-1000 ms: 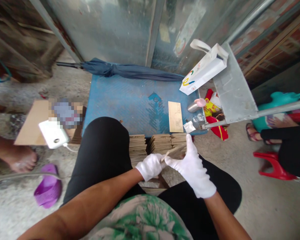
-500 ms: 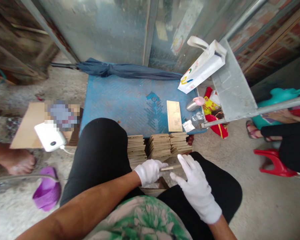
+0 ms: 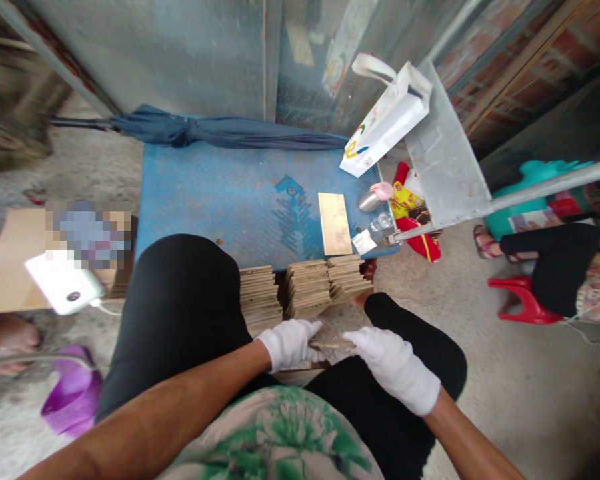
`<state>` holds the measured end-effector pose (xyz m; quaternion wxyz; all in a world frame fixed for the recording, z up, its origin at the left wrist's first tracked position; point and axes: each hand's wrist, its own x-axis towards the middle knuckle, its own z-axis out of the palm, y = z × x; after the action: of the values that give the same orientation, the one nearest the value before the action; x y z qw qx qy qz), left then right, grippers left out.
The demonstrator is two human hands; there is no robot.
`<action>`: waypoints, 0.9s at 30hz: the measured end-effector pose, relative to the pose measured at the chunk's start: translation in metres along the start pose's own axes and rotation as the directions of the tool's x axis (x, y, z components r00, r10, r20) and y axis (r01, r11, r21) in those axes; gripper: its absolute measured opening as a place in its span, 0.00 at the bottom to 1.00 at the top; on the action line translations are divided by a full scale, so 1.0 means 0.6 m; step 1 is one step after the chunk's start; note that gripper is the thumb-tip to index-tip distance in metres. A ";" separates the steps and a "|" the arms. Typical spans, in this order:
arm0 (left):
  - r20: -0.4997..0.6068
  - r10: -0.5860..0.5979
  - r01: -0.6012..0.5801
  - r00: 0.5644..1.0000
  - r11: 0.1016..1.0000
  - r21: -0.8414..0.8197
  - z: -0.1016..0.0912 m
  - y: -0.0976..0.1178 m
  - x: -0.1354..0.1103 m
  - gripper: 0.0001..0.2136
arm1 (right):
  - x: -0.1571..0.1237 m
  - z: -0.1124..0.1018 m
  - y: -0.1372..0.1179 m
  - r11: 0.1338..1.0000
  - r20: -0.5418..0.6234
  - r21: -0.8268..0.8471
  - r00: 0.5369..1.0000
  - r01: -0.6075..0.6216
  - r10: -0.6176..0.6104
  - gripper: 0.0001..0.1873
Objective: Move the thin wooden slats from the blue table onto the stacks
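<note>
Both my hands wear white gloves and are low in the view, between my knees. A thin wooden board (image 3: pixel 331 345), seen nearly edge-on, spans the gap between them. My left hand (image 3: pixel 289 344) is closed on its left end. At the other end, my right hand (image 3: pixel 393 365) pinches the board with its fingertips. Just beyond the hands, similar boards stand packed in three rows: a left row (image 3: pixel 260 293), a middle row (image 3: pixel 307 288) and a right row (image 3: pixel 349 278). One single board (image 3: pixel 335 224) lies flat on the blue table (image 3: pixel 220 200).
Along the table's back lies a folded umbrella (image 3: pixel 220 132). A white paper bag (image 3: pixel 387 123), a metal cup (image 3: pixel 370 200) and a crumpled tissue (image 3: pixel 364 242) are at its right end. A white device (image 3: pixel 65 282) rests on cardboard at left. A person sits near a red stool (image 3: pixel 520 300).
My right hand has gone from spread fingers beside the board to gripping its right end. The left hand keeps its hold. The whole view has shifted a little.
</note>
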<state>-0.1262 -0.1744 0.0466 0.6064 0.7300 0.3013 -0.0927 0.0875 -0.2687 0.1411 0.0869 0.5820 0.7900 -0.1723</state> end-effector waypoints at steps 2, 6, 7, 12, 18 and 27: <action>0.025 -0.076 0.070 0.997 0.979 0.194 -0.004 0.002 0.001 0.28 | -0.001 -0.007 0.009 0.998 0.063 -0.059 0.998 -0.020 0.024 0.23; 0.144 -0.238 0.159 0.960 0.894 0.418 -0.006 -0.003 0.000 0.23 | 0.012 -0.010 0.040 0.979 0.221 -0.165 0.963 -0.119 0.154 0.19; 0.168 -0.247 0.154 0.954 0.889 0.432 -0.006 -0.005 0.000 0.23 | 0.019 -0.007 0.050 0.976 0.259 -0.175 0.950 -0.133 0.176 0.17; 0.206 -0.227 0.119 0.952 0.891 0.437 -0.010 -0.003 0.001 0.24 | 0.063 0.028 0.108 0.962 0.390 -0.101 0.880 -0.253 0.272 0.12; 0.214 -0.228 0.112 0.950 0.888 0.445 -0.015 0.002 0.003 0.23 | 0.120 0.079 0.147 0.848 0.407 0.059 0.788 -0.527 0.462 0.13; 0.198 -0.292 0.183 0.936 0.881 0.435 -0.011 -0.003 0.007 0.23 | 0.156 0.133 0.148 0.852 0.479 -0.026 0.742 -0.522 0.469 0.14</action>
<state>-0.1255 -0.1665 0.0449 0.4574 0.7795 0.2818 -0.3221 0.1377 -0.1920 0.0206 0.2853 0.7157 0.5507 -0.3211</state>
